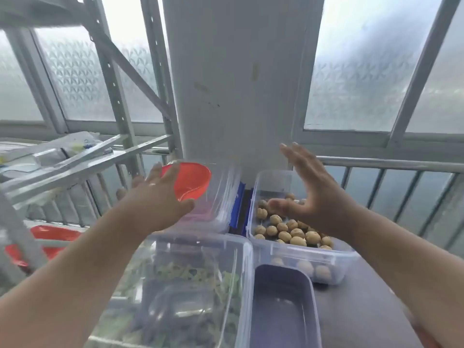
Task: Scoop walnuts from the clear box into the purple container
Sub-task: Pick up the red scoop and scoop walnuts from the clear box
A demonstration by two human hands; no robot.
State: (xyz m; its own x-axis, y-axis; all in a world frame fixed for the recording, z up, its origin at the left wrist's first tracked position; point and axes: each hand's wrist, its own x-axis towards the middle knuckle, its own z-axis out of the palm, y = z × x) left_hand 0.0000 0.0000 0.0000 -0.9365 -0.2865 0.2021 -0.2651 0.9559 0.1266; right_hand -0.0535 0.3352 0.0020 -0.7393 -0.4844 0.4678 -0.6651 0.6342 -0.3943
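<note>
Walnuts (291,229) sit in the clear box (349,257) at right; purple container (283,307) just in front, cropped at bottom. My right hand (313,194) hovers above the box, fingers spread, empty. Left hand (155,199) open, covering part of red scoop (193,182); contact unclear.

Clear box (326,257) of tan walnuts (296,233) (lid off), empty purple container (283,307) just before it

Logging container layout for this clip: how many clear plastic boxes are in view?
3. One far left holding the red scoop, under the left hand; one far right with the walnuts, below the right hand; one near left with greens. More may be hidden.
</note>
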